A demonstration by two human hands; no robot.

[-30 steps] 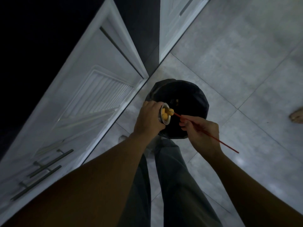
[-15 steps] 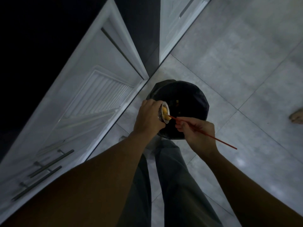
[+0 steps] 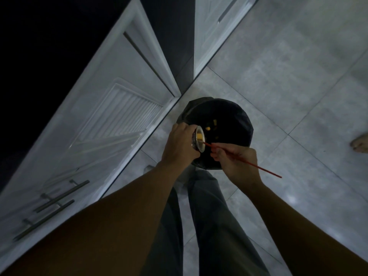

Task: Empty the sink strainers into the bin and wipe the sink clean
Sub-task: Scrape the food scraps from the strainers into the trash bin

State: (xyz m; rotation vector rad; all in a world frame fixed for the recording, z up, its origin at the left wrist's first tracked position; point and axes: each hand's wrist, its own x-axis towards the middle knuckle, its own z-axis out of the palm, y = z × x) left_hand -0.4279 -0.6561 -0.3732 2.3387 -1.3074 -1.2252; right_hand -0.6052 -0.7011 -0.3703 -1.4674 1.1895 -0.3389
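White cabinet door [image 3: 111,108] sits off to the left of the hands. The left hand [image 3: 180,145] is wrapped around the metal strainer [image 3: 199,138], which is tipped on its side right over the black-bagged bin [image 3: 246,124], with a few yellow scraps [image 3: 214,122] down inside. The right hand [image 3: 237,163], just beside it, pinches a thin red stick [image 3: 266,171], tip poked into the strainer's mouth. Someone's bare foot [image 3: 360,144] is way out right on the tiled floor [image 3: 288,80].

No text, label, brand or number can be read. The strainer [image 3: 199,138] in the left hand [image 3: 179,146], the stick [image 3: 268,172] in the right hand [image 3: 237,162] and the bin [image 3: 245,124] under both show no legible marks in the dim light.
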